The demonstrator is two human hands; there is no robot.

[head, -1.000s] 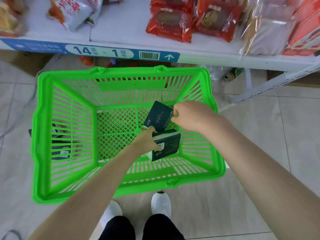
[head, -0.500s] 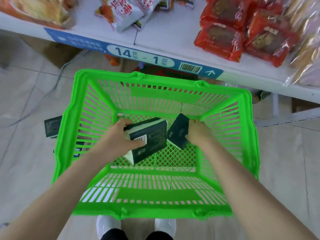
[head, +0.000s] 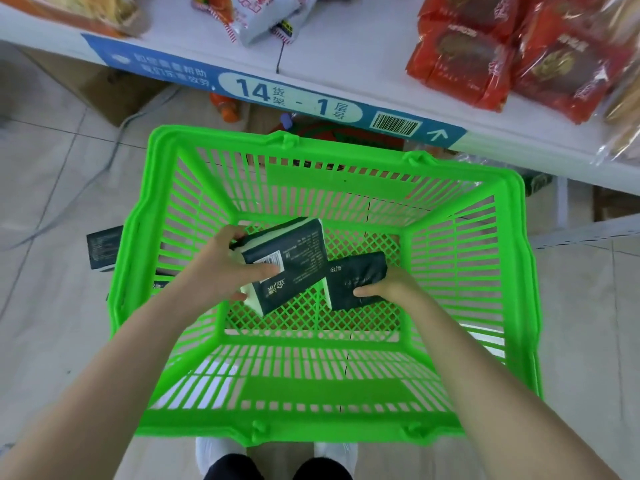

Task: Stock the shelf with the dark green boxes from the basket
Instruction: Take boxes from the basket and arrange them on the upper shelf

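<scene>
1. A pale tiled floor (head: pixel 581 306) fills the frame edges; at the bottom centre, white shoes (head: pixel 214 452) and dark trouser legs stand just behind a bright green basket (head: pixel 311 424).
2. Both bare forearms reach from the lower corners into the basket.
3. The left hand (head: pixel 221 271), at frame centre, grips a larger dark green box (head: pixel 294 261), thumb across its barcode label, the box tilted and lifted above the mesh floor.
4. The right hand (head: pixel 384 289) clasps a smaller dark green box (head: pixel 356 278), just right of and touching the larger one.
5. Left of the basket, another dark box (head: pixel 104 247) lies on the tiles.
6. Along the top, a white shelf (head: pixel 353 53) carries a blue label strip (head: pixel 298 98) reading "14 - 1", white snack bags (head: pixel 256 15) at upper centre and red packets (head: pixel 485 57) at upper right.
</scene>
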